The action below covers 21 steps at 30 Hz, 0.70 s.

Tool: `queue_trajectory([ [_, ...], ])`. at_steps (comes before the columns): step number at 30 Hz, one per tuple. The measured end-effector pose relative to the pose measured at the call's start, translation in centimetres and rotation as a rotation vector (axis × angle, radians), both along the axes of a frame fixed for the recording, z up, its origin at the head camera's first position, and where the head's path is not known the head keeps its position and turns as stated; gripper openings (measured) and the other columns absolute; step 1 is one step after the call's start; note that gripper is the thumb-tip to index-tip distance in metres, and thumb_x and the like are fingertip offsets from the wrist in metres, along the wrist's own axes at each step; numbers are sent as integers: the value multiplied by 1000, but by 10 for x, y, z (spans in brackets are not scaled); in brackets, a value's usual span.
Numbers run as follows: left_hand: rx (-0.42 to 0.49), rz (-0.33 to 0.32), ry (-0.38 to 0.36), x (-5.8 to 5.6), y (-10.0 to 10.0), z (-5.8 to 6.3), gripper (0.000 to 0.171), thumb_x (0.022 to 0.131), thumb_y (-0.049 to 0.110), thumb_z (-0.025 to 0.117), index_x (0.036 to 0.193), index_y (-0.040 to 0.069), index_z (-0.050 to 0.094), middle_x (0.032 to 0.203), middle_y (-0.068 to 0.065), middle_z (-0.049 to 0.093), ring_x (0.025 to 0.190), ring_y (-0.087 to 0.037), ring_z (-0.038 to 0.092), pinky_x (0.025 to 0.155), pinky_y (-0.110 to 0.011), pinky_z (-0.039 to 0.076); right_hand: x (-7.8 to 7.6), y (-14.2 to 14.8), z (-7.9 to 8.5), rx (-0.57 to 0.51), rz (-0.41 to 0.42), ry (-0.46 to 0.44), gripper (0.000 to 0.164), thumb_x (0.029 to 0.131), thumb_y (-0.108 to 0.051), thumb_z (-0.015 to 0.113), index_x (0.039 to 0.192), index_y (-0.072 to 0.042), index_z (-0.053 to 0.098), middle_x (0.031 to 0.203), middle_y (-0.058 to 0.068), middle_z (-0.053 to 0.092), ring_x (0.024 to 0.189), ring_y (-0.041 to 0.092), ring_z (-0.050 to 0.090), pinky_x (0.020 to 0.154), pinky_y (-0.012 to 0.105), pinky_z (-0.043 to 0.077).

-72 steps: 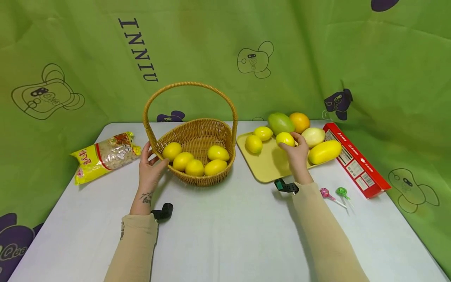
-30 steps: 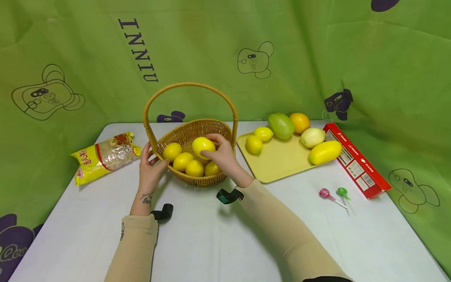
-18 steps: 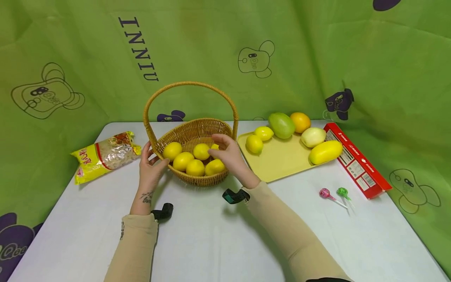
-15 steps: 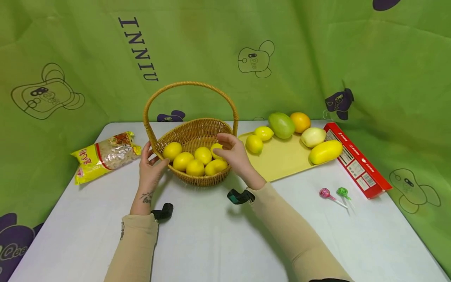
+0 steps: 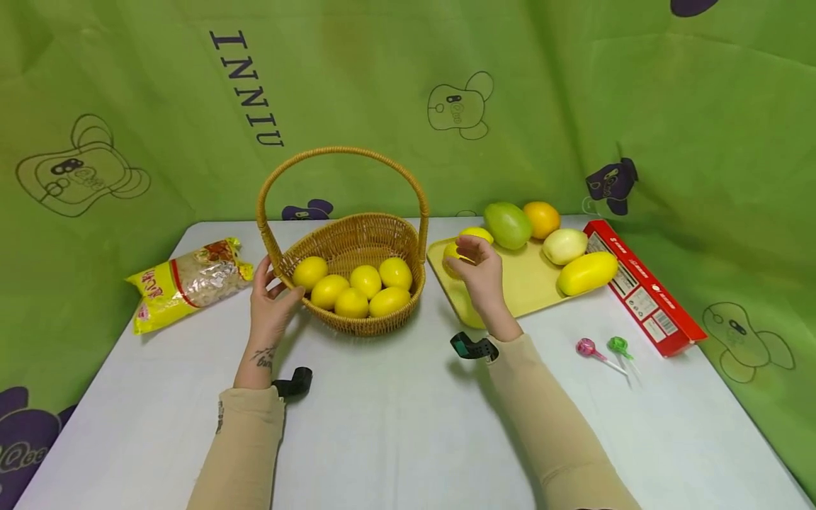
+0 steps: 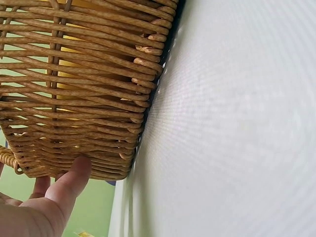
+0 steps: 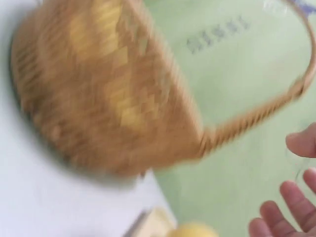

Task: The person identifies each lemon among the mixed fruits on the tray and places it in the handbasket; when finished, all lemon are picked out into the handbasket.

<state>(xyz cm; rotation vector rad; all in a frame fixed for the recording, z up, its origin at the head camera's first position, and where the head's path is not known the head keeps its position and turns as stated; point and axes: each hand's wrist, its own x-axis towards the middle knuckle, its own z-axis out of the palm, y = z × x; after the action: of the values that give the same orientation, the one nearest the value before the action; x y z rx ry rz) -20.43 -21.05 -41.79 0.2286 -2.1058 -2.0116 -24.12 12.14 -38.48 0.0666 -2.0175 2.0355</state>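
A wicker basket (image 5: 357,322) with a tall handle holds several lemons (image 5: 329,292). At its left side my left hand (image 5: 270,312) holds the wall, thumb (image 6: 74,177) against the weave, other fingers partly hidden behind it. My right hand (image 5: 484,280) hovers over the left part of a yellow tray (image 5: 523,283), fingers apart with nothing between them. Just beyond those fingers are two lemons on the tray, the near lemon (image 5: 451,263) and the far lemon (image 5: 478,234), both partly covered by the hand. In the right wrist view the basket is blurred.
A green mango-like fruit (image 5: 508,225), an orange (image 5: 542,219), a pale yellow fruit (image 5: 565,246) and a long yellow fruit (image 5: 588,273) sit on or by the tray. Right of them lie a red box (image 5: 644,287) and two lollipops (image 5: 586,347). A yellow bag (image 5: 191,283) lies left.
My right hand carried a lemon from the tray to the basket, let it go there, then moved back right over the tray. My left hand has stayed on the basket.
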Motion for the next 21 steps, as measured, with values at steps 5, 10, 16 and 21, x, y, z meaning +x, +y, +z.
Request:
queue_trajectory([
  [5,7,0,-6,2,0,-1,82,82,-1,59,147,31,20,140,-17,29,123,-33,40,71,-9,46,-21,13,-19,47,-97,-35,48,75,5,65,120,11,49,122,25,50,113,39,44,95,42,40],
  [10,9,-1,3,2,1,0,81,82,-2,59,147,31,22,139,-16,30,122,-32,41,70,-10,46,-38,17,-31,83,-140,-91,53,74,3,67,123,9,48,125,23,47,112,36,42,91,34,38],
  [16,11,2,9,1,1,1,81,82,-2,58,147,31,22,138,-16,31,121,-31,42,70,-10,46,-51,12,-39,80,-141,-169,55,74,3,68,125,5,48,128,21,47,114,32,43,95,37,40],
  [21,16,4,6,1,1,1,81,82,-2,59,146,31,23,138,-15,31,121,-31,42,70,-10,46,-54,7,-43,130,-130,-256,61,72,6,69,129,3,47,133,19,47,119,28,43,94,39,45],
])
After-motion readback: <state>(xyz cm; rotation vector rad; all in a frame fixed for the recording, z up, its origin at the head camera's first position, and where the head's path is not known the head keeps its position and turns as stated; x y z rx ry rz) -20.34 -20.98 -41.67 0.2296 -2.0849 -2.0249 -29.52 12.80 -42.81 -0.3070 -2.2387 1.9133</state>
